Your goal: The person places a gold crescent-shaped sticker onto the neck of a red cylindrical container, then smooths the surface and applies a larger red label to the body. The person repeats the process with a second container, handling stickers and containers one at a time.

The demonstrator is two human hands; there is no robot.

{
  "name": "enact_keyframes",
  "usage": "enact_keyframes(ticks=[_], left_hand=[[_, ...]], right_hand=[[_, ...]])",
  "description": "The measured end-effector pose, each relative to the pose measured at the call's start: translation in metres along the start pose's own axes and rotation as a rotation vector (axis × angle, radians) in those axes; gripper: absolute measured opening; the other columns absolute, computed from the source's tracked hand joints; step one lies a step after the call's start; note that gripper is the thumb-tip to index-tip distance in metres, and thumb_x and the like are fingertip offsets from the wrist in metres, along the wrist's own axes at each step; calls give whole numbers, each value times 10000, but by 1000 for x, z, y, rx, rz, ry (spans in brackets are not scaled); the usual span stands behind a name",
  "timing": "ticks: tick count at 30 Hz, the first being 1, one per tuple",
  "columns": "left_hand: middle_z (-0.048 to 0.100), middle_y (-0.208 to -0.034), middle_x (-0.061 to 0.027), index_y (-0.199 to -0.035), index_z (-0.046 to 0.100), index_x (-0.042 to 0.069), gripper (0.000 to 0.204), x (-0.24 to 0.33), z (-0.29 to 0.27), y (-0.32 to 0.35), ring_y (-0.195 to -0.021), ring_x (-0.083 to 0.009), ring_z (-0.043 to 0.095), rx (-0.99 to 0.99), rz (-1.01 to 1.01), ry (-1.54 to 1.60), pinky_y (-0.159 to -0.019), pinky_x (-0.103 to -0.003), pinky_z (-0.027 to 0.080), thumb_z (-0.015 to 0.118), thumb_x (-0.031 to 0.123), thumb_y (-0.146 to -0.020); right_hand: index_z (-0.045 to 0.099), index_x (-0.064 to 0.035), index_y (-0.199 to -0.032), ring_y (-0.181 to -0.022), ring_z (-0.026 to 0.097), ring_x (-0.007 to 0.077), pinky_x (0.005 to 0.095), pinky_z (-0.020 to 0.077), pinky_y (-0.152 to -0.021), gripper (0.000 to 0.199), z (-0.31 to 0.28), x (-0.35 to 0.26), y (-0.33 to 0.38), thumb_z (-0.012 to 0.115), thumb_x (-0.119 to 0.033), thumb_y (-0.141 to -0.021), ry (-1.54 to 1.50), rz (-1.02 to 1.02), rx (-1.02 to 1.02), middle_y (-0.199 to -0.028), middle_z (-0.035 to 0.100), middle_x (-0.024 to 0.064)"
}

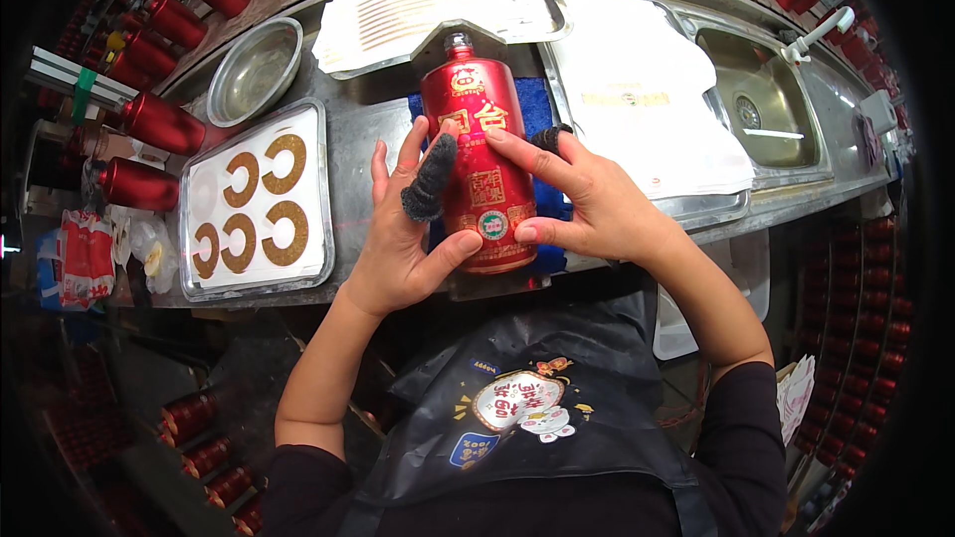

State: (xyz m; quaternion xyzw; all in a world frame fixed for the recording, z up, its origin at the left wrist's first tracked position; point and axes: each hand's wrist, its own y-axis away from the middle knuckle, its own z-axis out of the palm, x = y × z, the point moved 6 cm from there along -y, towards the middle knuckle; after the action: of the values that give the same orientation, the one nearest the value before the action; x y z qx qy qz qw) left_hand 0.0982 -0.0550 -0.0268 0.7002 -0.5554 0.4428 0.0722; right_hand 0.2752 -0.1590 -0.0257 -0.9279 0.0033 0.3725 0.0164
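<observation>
A glossy red bottle [482,179] with gold and white markings and a dark neck lies in front of me, its neck pointing away. Beneath it is a blue cloth [534,104]. My left hand [403,224] is at the bottle's left side, fingers spread, with a dark fabric cover [431,179] on one finger and that fingertip at the bottle's front. My right hand [587,194] reaches in from the right, index fingertip and thumb touching the bottle's face; another dark finger cover [550,136] shows on it. Both hands are open, fingers outstretched.
On the left, a tray [323,189] bears several gold C-shaped pieces on white sheets, with a metal bowl [256,72] behind. A tray of printed sheets [423,15] stands at the back. White sheets [637,89] and a sink [756,99] lie right. Red bottles [164,124] line the edges.
</observation>
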Motion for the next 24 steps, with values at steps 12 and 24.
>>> enact_keyframes(ticks=[12, 24], left_hand=[[400, -1578, -178, -1560, 365, 105, 925, 7, 2, 0, -1522, -396, 244, 23, -22, -86, -1186, -628, -13, 759, 482, -812], [354, -1614, -167, -1588, 295, 97, 928, -4, -4, 7, -1536, -363, 221, 110, -42, 121, -1197, -610, 9, 757, 422, -853]], right_hand=[[333, -284, -1596, -716, 474, 255, 352, 402, -672, 1009, 0, -8, 1, 814, -528, -743, -30, 6, 1, -862, 460, 119], [376, -224, -1585, -714, 396, 192, 312, 350, -650, 945, -19, -4, 2, 786, -505, -781, -40, -9, 78, -846, 429, 66]])
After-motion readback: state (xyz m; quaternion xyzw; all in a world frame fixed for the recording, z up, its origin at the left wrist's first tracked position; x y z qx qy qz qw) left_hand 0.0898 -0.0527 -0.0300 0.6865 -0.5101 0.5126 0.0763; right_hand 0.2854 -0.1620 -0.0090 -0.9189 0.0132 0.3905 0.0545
